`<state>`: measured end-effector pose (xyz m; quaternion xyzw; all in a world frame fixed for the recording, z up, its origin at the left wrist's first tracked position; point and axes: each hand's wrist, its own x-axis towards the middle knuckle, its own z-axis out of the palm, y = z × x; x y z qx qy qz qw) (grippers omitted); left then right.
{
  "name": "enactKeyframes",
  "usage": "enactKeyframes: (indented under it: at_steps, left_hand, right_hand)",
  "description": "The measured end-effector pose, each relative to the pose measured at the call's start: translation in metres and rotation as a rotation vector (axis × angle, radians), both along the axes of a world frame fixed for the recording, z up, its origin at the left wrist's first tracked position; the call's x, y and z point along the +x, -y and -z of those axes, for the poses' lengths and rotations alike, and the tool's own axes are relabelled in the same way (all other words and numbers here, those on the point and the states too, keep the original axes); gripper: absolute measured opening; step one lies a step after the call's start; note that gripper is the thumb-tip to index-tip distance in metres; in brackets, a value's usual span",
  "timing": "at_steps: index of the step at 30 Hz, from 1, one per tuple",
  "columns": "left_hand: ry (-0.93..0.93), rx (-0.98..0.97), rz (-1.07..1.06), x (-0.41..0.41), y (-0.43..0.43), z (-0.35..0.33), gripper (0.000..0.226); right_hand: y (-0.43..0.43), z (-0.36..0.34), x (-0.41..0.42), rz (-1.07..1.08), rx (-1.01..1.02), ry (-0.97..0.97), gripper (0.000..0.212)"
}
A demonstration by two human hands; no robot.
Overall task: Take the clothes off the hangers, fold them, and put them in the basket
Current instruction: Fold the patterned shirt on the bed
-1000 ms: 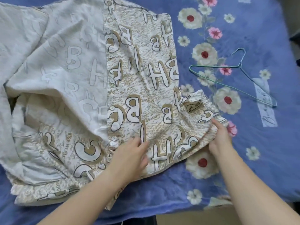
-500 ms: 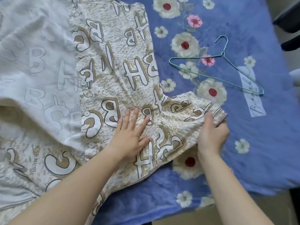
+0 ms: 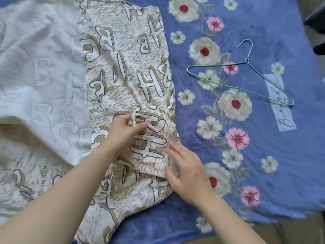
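Lying on the blue floral blanket, the printed shirt is being pressed at its folded-in sleeve by the left hand, fingers apparently straight, and the right hand, fingers spread, while the wire hanger is resting well apart.

**Letters on the shirt, script on the blanket**

The cream-and-tan printed cotton shirt carries large white block letters outlined in dark ink: "B", "H" and "C", some paired as "BC" and "BH", many turned sideways or upside down. Between them run lines of small tan print; the word "MUSIC" reads in several spots, and the rest is too fine to make out. On the turned-over pale side the same big letters show through faintly. The blue floral fleece blanket bears a white rectangular label patch with dark cursive script beginning with "B"; the whole word is not legible.
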<state>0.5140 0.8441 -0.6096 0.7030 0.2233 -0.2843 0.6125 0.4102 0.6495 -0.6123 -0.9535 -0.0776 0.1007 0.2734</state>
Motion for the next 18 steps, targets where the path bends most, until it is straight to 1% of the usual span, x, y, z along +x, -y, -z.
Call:
enactKeyframes:
  at_steps: [2,3,4,5,6,8,10,11,12,14,16,18]
  left_hand:
    - [0.046,0.023,-0.103,0.0,0.0,-0.001,0.021]
    - [0.075,0.091,-0.126,-0.001,-0.003,0.004,0.014]
    - [0.114,0.201,-0.097,-0.003,-0.005,0.009,0.018]
    - [0.159,0.299,-0.061,-0.006,-0.008,0.011,0.027]
    - [0.199,0.357,-0.031,-0.011,-0.011,0.014,0.037]
    - [0.209,0.335,0.069,-0.021,-0.015,0.017,0.062]
    - [0.163,0.272,0.197,-0.033,-0.016,0.012,0.087]
    - [0.141,0.269,0.223,-0.037,-0.018,0.011,0.094]
    - [0.134,0.281,0.215,-0.041,-0.022,0.009,0.096]
    - [0.147,0.334,0.222,-0.047,-0.031,0.007,0.094]
    - [0.187,0.4,0.303,-0.056,-0.039,0.005,0.092]
    - [0.258,0.407,0.404,-0.066,-0.044,0.004,0.09]
  right_hand:
    - [0.002,0.004,-0.003,-0.055,-0.037,0.006,0.037]
    - [0.002,0.005,-0.001,-0.062,-0.034,0.031,0.033]
    - [0.0,0.005,0.002,-0.06,-0.028,0.068,0.031]
    - [-0.003,0.006,0.007,-0.057,-0.029,0.107,0.032]
    - [-0.008,0.007,0.014,-0.055,-0.047,0.139,0.037]
    - [-0.02,0.01,0.032,-0.047,-0.13,0.161,0.05]
    - [-0.03,0.019,0.049,-0.078,-0.237,0.119,0.06]
    - [-0.034,0.025,0.055,-0.116,-0.297,0.09,0.062]
    - [-0.036,0.032,0.059,-0.157,-0.357,0.053,0.063]
    - [-0.037,0.045,0.062,-0.214,-0.463,-0.005,0.064]
    - [-0.039,0.052,0.061,-0.236,-0.532,-0.029,0.068]
    - [-0.043,0.051,0.057,-0.249,-0.562,-0.03,0.075]
